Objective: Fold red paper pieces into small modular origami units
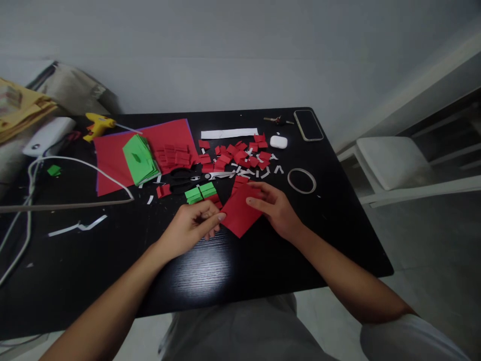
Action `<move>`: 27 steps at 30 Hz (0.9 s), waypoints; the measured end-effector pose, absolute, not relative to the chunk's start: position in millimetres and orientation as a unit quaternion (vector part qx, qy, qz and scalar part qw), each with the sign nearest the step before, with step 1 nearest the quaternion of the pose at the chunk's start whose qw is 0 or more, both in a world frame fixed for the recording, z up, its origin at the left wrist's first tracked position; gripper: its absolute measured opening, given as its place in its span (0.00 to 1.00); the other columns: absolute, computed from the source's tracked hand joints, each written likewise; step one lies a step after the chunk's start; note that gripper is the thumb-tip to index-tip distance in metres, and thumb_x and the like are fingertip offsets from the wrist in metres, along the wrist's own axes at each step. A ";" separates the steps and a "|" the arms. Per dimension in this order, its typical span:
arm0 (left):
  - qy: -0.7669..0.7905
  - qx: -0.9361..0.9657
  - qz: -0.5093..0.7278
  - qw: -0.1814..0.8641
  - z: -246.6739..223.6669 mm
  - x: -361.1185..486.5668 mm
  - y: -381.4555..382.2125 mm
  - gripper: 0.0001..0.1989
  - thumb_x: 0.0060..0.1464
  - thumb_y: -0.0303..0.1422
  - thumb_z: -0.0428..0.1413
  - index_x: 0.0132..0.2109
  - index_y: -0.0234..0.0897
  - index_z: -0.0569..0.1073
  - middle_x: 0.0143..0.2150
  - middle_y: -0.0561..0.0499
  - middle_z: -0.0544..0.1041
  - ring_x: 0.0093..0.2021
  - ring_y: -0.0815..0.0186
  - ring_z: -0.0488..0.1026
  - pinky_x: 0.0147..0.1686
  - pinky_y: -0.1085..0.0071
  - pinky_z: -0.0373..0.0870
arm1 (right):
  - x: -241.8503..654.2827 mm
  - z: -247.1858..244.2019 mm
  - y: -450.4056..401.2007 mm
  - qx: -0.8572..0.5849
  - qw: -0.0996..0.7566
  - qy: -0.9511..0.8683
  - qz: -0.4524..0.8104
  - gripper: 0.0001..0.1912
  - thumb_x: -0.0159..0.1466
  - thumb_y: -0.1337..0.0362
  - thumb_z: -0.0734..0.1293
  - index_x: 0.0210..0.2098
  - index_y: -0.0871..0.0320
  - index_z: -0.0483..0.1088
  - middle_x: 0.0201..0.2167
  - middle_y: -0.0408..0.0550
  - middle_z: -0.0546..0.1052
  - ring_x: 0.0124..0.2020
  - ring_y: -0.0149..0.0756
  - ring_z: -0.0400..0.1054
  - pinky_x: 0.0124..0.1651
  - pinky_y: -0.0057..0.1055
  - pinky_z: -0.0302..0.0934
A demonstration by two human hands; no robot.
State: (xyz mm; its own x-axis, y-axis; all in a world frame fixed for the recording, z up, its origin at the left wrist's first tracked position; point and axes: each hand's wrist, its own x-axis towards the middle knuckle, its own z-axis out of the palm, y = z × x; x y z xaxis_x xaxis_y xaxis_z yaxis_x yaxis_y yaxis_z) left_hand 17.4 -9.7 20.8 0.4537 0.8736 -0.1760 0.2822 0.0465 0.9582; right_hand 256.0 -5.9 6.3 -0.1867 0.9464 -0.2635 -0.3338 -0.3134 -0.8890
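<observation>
red paper [241, 213] pinched at corner by left hand [196, 223]; far side held in grip of right hand [277, 208]; scissors [221, 175] seen beyond

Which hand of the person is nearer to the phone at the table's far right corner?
The right hand. It is to the left of the phone and closer to the person, touching the red paper; the left hand, at that paper's left corner, is farther left.
</observation>
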 end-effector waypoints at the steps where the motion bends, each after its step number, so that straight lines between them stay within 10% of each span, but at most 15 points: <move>1: 0.443 0.653 0.249 0.561 21.3 15.2 -9.0 0.15 0.65 0.43 0.59 0.35 0.35 0.74 0.27 0.53 0.78 0.23 0.71 0.75 0.24 0.77 0.73 | 257.4 8.5 -5.2 -0.440 0.456 -0.378 0.675 0.21 0.56 0.61 0.80 0.48 0.51 0.78 0.41 0.43 0.83 0.40 0.36 0.78 0.45 0.32 0.71; 27: 0.515 0.697 0.404 0.293 13.1 14.1 -8.6 0.05 0.64 0.32 0.59 0.42 0.37 0.80 0.34 0.55 0.83 0.31 0.71 0.77 0.33 0.78 0.72 | 252.6 1.6 -15.0 -0.457 0.450 -0.614 0.460 0.08 0.62 0.60 0.75 0.37 0.55 0.74 0.33 0.43 0.81 0.32 0.33 0.76 0.37 0.28 0.71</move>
State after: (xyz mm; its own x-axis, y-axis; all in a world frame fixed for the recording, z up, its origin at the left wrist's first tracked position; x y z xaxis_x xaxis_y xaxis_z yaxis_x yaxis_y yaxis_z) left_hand 14.1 -8.6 13.1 0.1445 0.9545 0.2609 0.4810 -0.2981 0.8245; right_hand 252.6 -15.0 1.6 -0.1782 0.9751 0.1324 0.1468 0.1593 -0.9762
